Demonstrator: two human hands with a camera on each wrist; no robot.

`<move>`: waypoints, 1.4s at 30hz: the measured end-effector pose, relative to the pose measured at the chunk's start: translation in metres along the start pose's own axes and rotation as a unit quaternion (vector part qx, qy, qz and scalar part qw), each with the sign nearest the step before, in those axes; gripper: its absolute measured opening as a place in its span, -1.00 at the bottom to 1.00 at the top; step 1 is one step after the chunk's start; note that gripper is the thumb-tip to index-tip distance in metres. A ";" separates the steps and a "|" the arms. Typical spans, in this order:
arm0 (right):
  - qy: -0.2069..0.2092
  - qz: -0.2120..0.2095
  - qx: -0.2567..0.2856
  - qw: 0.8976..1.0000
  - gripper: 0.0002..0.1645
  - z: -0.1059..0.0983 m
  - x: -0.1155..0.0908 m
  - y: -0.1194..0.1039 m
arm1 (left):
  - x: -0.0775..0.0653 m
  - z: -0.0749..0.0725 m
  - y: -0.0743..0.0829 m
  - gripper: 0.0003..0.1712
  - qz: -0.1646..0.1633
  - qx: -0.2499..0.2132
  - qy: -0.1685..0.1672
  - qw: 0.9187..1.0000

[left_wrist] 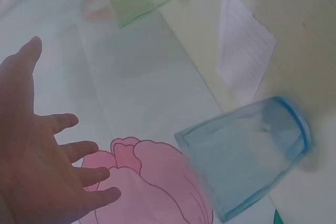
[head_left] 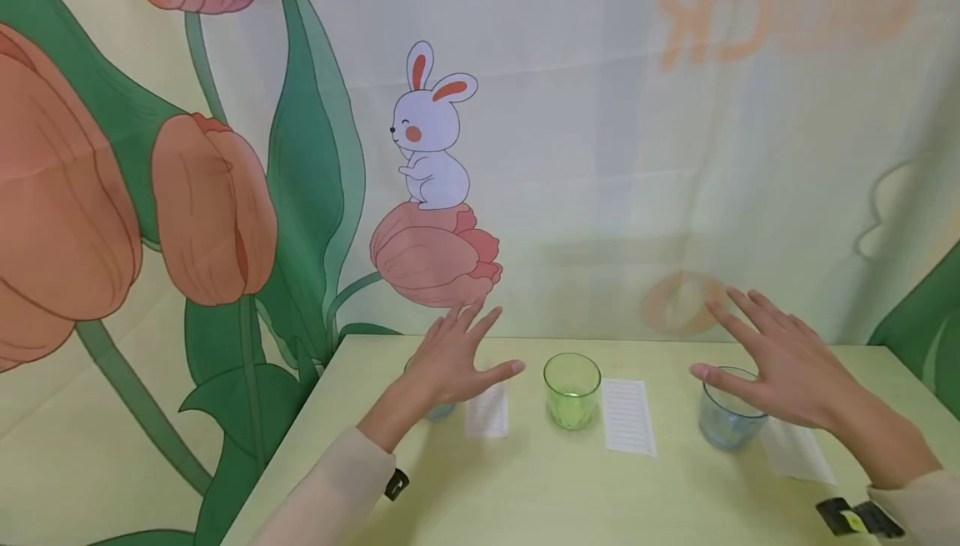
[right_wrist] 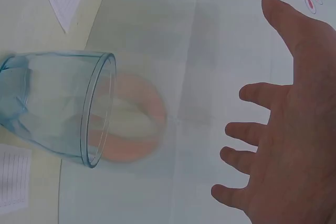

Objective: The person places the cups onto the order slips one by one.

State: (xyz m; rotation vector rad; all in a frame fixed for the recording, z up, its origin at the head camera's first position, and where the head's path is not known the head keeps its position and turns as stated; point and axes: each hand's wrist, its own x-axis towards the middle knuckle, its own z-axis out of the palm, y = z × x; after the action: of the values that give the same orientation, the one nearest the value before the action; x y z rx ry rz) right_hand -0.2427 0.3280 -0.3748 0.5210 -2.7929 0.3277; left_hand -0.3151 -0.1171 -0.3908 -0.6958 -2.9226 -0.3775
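Note:
Three glasses stand in a row on the pale yellow-green table point(head_left: 525, 488). My left hand point(head_left: 455, 356) hovers with straight, spread fingers over the left blue glass point(head_left: 439, 410), which it mostly hides. The left wrist view shows that hand point(left_wrist: 47, 171) apart from this blue glass point(left_wrist: 249, 156) and holding nothing. A green glass point(head_left: 572, 390) stands in the middle. My right hand point(head_left: 772, 356) is spread above the right blue glass point(head_left: 726, 421), and in the right wrist view the hand point(right_wrist: 286, 129) is clear of the glass point(right_wrist: 58, 106).
A lined paper slip lies beside each glass: one point(head_left: 487, 411) right of the left glass, one point(head_left: 628, 415) right of the green glass, one point(head_left: 798, 450) right of the right glass. A printed curtain with tulips and a rabbit point(head_left: 430, 133) hangs behind the table's far edge.

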 end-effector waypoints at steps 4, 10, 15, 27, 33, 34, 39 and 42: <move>0.019 -0.014 0.007 1.000 0.23 -0.002 0.000 -0.007 | -0.003 -0.008 -0.004 0.15 0.015 0.001 0.022 1.000; 0.064 -0.052 0.029 0.996 0.14 0.003 0.000 -0.032 | -0.014 -0.023 -0.023 0.15 0.056 -0.005 0.073 0.996; 0.100 -0.091 0.039 0.990 0.01 0.016 0.007 -0.061 | -0.023 -0.028 -0.045 0.20 0.030 -0.019 0.091 0.995; 0.073 -0.125 0.085 0.986 -0.26 0.078 0.030 -0.126 | -0.041 0.004 -0.088 0.26 -0.071 -0.158 0.085 0.981; 0.047 -0.150 0.093 0.983 -0.25 0.103 0.040 -0.149 | -0.040 0.029 -0.105 0.31 -0.095 -0.189 0.078 0.974; 0.043 -0.154 0.094 0.983 -0.25 0.107 0.041 -0.153 | -0.039 0.033 -0.108 0.32 -0.101 -0.195 0.078 0.973; 0.023 -0.176 0.096 0.979 -0.26 0.126 0.046 -0.170 | -0.038 0.049 -0.117 0.31 -0.127 -0.232 0.069 0.962; 0.006 -0.185 0.098 0.978 -0.26 0.135 0.047 -0.178 | -0.037 0.058 -0.121 0.26 -0.120 -0.270 0.062 0.953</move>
State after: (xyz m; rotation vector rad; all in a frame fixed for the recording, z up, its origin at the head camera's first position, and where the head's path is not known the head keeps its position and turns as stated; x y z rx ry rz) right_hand -0.2483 0.1147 -0.4559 1.0610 -2.5921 0.5201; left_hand -0.3406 -0.2221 -0.4783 -0.3411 -2.7895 -1.2287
